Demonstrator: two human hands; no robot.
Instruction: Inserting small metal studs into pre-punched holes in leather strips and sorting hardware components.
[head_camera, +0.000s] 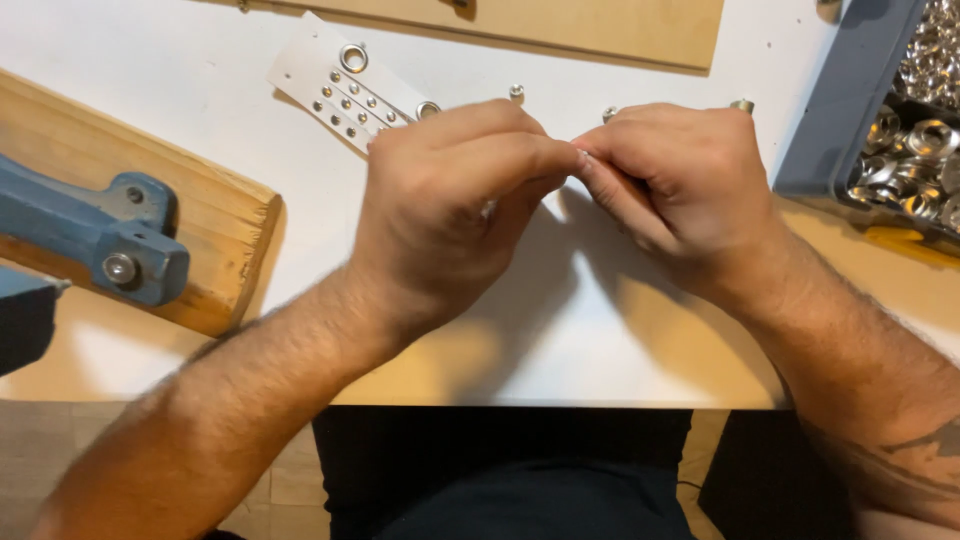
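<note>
left hand (450, 200) and right hand (675, 185) pinched together fingertip to fingertip — held item hidden | punched white strip (345, 85) just beyond | eyelet bin (905, 120) far right, within reach

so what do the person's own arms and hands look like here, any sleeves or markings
Both forearms are bare, with no sleeves in view, and hairy. The left hand and right hand wear no gloves, and no rings or watch show. The right forearm carries a dark tattoo near the frame's lower right edge; the left forearm shows no marking. The fingers have short nails.
</note>
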